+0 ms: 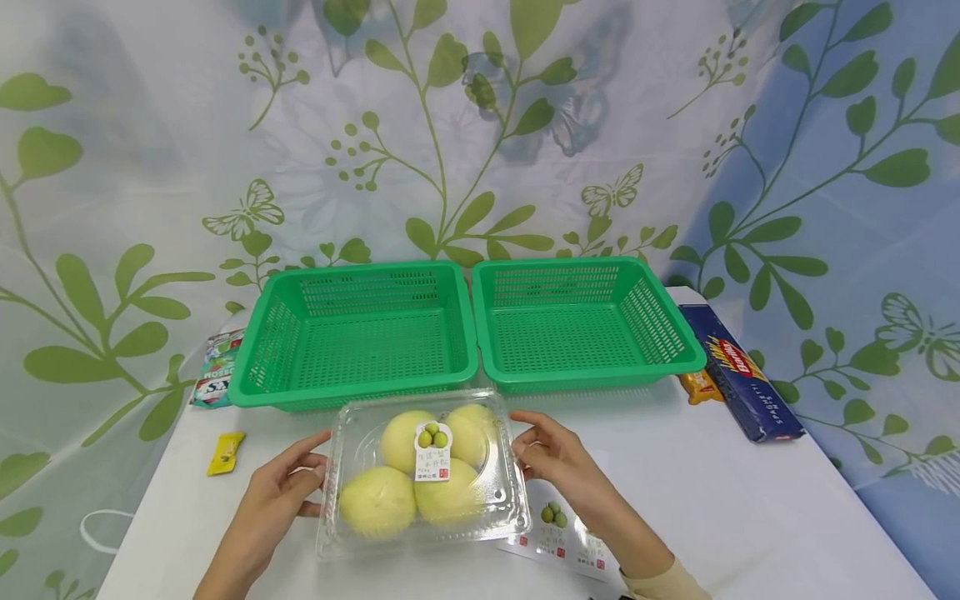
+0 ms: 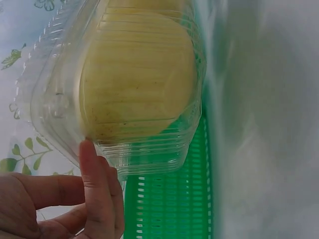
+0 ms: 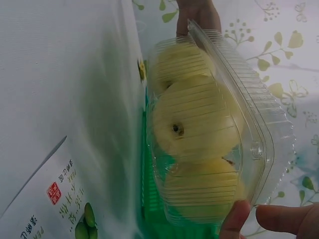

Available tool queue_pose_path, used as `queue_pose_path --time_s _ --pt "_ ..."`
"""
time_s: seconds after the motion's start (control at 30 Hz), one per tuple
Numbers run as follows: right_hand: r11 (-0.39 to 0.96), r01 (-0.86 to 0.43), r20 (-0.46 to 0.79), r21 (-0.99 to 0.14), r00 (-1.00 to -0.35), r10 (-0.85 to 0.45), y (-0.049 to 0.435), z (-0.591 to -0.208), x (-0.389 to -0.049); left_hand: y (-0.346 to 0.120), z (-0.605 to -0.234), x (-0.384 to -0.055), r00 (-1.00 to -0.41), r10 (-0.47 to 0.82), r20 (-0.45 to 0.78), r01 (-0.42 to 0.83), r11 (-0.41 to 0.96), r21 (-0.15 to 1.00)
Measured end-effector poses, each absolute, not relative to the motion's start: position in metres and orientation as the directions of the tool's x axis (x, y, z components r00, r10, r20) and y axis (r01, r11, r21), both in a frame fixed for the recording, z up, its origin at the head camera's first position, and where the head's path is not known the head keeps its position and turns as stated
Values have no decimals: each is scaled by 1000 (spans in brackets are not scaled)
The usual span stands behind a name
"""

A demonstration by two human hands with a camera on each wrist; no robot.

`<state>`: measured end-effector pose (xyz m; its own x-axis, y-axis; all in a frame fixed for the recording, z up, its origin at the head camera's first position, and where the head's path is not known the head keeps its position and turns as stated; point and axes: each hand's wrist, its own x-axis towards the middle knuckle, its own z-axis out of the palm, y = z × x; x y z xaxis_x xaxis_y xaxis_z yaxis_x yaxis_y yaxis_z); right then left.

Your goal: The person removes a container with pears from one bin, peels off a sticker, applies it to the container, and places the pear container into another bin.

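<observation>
A clear plastic clamshell box holds several pale yellow pears. A white label with a picture of green fruit is on its lid. Both hands hold the box above the table, in front of two green baskets. At its left side, my left hand supports it with the fingertips under the rim, as the left wrist view shows. My right hand grips the opposite side; in the right wrist view, its thumb and a finger pinch the rim's corner. Beneath the box's right side lies a sheet of matching labels.
The left green basket and right green basket stand side by side at the back. A blue spaghetti box and an orange packet lie right. A yellow packet and a patterned bag lie left.
</observation>
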<state>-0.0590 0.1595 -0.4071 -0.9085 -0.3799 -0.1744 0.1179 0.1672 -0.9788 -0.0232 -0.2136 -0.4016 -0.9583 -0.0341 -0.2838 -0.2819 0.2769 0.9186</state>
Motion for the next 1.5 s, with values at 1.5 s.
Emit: queue_pose_path --time_s 1.5 --pt "120 1 -35 -993 -959 -281 191 -338 -86 -183 -365 -42 -985 174 -4 -13 -49 999"
